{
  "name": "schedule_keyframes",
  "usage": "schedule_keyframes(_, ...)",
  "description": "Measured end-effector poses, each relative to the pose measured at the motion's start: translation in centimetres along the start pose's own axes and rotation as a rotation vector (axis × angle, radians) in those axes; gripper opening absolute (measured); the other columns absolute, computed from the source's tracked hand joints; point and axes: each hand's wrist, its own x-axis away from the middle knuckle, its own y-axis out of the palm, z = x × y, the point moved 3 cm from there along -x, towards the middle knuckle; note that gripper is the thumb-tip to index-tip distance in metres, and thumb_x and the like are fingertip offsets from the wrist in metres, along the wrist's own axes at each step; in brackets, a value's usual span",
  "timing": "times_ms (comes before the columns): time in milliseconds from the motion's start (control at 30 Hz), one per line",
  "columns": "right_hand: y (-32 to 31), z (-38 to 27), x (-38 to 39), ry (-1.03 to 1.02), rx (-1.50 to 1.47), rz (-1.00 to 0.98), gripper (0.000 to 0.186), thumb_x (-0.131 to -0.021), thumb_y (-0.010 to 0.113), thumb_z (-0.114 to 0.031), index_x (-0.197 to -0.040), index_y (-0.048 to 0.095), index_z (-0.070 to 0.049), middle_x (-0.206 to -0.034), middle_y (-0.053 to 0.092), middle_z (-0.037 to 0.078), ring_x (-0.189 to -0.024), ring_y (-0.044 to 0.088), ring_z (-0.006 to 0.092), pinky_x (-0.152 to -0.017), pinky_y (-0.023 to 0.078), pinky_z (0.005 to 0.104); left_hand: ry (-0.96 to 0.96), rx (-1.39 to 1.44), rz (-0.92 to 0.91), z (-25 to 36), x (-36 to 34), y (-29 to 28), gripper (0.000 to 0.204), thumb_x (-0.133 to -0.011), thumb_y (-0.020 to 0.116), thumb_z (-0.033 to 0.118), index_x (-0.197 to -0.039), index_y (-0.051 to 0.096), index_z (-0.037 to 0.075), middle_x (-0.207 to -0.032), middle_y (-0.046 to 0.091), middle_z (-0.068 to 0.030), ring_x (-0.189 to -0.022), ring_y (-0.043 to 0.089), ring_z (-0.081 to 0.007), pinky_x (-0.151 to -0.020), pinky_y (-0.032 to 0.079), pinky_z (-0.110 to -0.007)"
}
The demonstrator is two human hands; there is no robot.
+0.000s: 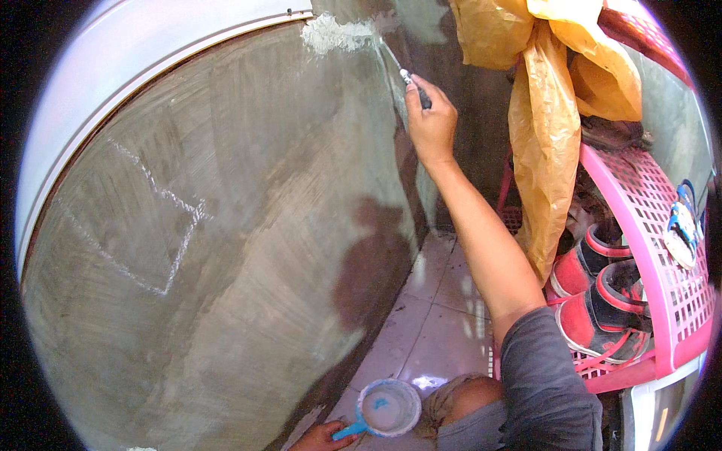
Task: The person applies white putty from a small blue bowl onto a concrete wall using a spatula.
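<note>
My right hand [430,113] is raised at the upper middle, closed round the dark handle of a slim metal tool [408,79], perhaps a scraper, whose tip reaches the wall corner beside a rough white putty patch [335,34]. My left hand [316,437], partly cut off at the lower edge, grips the blue handle of a round dipper [387,406] with pale, milky contents. The grey plastered wall [226,150] fills the left half and carries white chalk-like marks.
A pink plastic rack [624,173] on the right holds red-and-black shoes [602,323], with crumpled yellow plastic [545,128] hanging above. A white curved band [90,68] borders the wall at upper left. Pale floor tiles [436,278] lie below, beside my bent knee.
</note>
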Motion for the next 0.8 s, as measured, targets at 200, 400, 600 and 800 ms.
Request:
schedule_keyframes(200, 1.8, 0.3, -1.8, 0.004, 0.012, -0.035, 0.028, -0.091, 0.064, -0.024, -0.107, 0.069, -0.002, -0.098, 0.070, 0.018, -0.090, 0.068, 0.0303, -0.080, 0.051, 0.0345, 0.013, 0.010, -0.036, -0.3, 0.4, -0.1, 0.049, -0.082, 0.074, 0.018, -0.123, 0.058, -0.002, -0.118, 0.064, -0.0189, -0.109, 0.062, -0.0256, -0.093, 0.049, -0.036)
schedule_keyframes(400, -0.4, 0.1, 1.4, 0.001, -0.048, -0.056, 0.025, -0.088, 0.065, -0.019, -0.107, 0.068, -0.003, -0.089, 0.067, 0.016, -0.081, 0.065, 0.0322, -0.072, 0.051, 0.0365, 0.042, 0.046, 0.014, -1.0, -0.2, 0.7, 0.047, -0.082, 0.073, 0.015, -0.123, 0.058, -0.003, -0.122, 0.063, -0.0184, -0.113, 0.059, -0.0236, -0.095, 0.048, -0.037)
schedule_keyframes(600, 0.7, 1.3, -0.8, -0.040, 0.043, 0.043, 0.027, -0.091, 0.062, -0.023, -0.106, 0.069, -0.002, -0.092, 0.067, 0.018, -0.080, 0.066, 0.0325, -0.072, 0.052, 0.0374, 0.027, 0.092, -0.065, -0.1, -0.1, 0.2, 0.046, -0.083, 0.071, 0.015, -0.123, 0.058, -0.003, -0.122, 0.062, -0.0178, -0.112, 0.059, -0.0222, -0.096, 0.047, -0.036)
schedule_keyframes(800, 1.3, 0.6, 0.7, 0.054, -0.014, -0.075, 0.026, -0.091, 0.064, -0.022, -0.108, 0.069, -0.003, -0.095, 0.069, 0.016, -0.086, 0.067, 0.0258, -0.078, 0.050, 0.0322, -0.049, 0.042, -0.089, 0.4, -0.1, 0.1, 0.048, -0.083, 0.071, 0.017, -0.125, 0.057, -0.003, -0.124, 0.061, -0.0188, -0.114, 0.058, -0.0226, -0.098, 0.046, -0.036)
